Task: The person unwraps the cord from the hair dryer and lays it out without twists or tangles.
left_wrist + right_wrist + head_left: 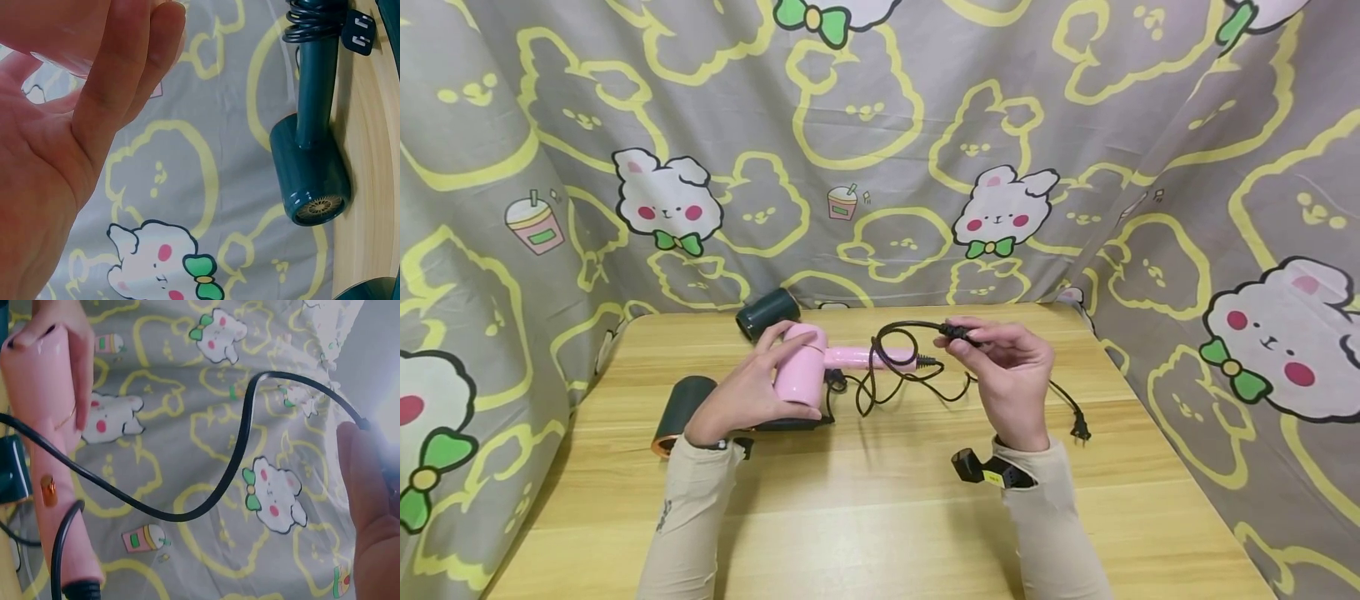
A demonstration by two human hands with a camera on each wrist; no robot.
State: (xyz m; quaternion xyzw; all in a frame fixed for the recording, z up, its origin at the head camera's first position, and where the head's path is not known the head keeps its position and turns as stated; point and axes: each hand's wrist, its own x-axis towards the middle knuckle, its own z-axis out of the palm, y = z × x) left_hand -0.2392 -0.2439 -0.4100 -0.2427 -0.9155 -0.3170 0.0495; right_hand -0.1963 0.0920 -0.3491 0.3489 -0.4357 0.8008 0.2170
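Up above the desk [850, 521], the glossy pink hair dryer [805, 379] shows its fat barrel [796, 390] and slim handle [850, 358], left grip [745, 392] curled round the barrel, right grip [1011, 367] pinching its black cord [910, 323]!

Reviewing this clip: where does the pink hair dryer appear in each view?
Head: pink hair dryer slightly left of and below centre, in the left hand.
Left wrist: pink hair dryer cropped at upper left, partly behind fingers.
Right wrist: pink hair dryer along the left side.
Shared landmark: rabbit-print curtain.
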